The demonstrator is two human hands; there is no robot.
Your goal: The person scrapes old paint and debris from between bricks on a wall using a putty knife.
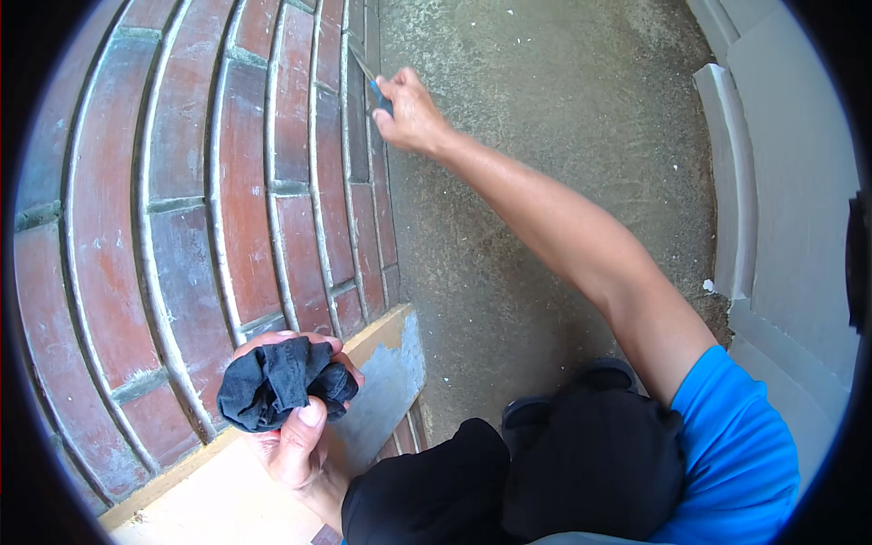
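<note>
A crumpled black cloth [283,377] is bunched up in my left hand [300,445], with the thumb pressed on its near side. This hand is close to the lower end of the red brick wall [250,227]. My right arm reaches far forward along the wall. In my right hand [411,113] is a slim tool [383,100] with a dark blue handle and a thin metal blade; its exact kind is too small to tell. The blade points at a mortar joint low on the wall, but whether it touches cannot be told.
A wooden board [204,495] lies against the wall below my left hand, beside a grey-smeared panel [386,381]. Rough concrete floor [536,182] stretches ahead. White panelling [790,163] stands on the right. My dark shoes [610,372] and black-clad knees [590,463] are at the lower middle.
</note>
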